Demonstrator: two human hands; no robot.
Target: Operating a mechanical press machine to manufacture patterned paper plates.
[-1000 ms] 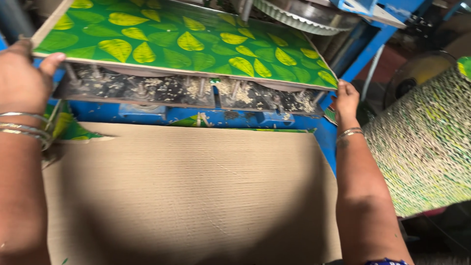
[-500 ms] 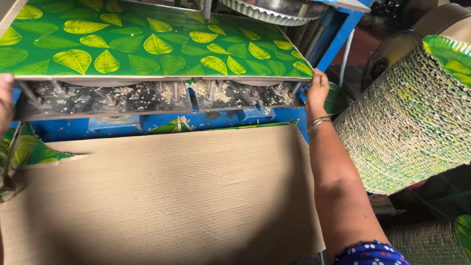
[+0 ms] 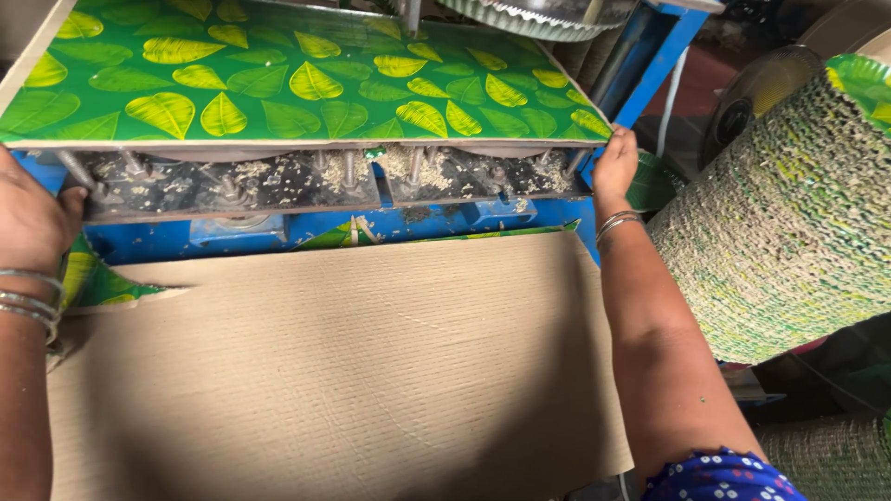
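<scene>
Our left hand (image 3: 32, 218) gripped the left edge of the green leaf-print sheet (image 3: 297, 79); our right hand (image 3: 614, 167) grasped its right corner, above the brown cardboard (image 3: 334, 362).

A blue machine frame (image 3: 650, 56) rises at the top right. Right of it stands a fan (image 3: 756, 93) and a large netted roll (image 3: 789, 232), dim floor beneath.

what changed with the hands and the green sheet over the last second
The left hand has gone from the top left corner of the green leaf sheet down to the sheet's front left edge. The right hand stays at the front right corner. The brown card still lies flat below.
</scene>
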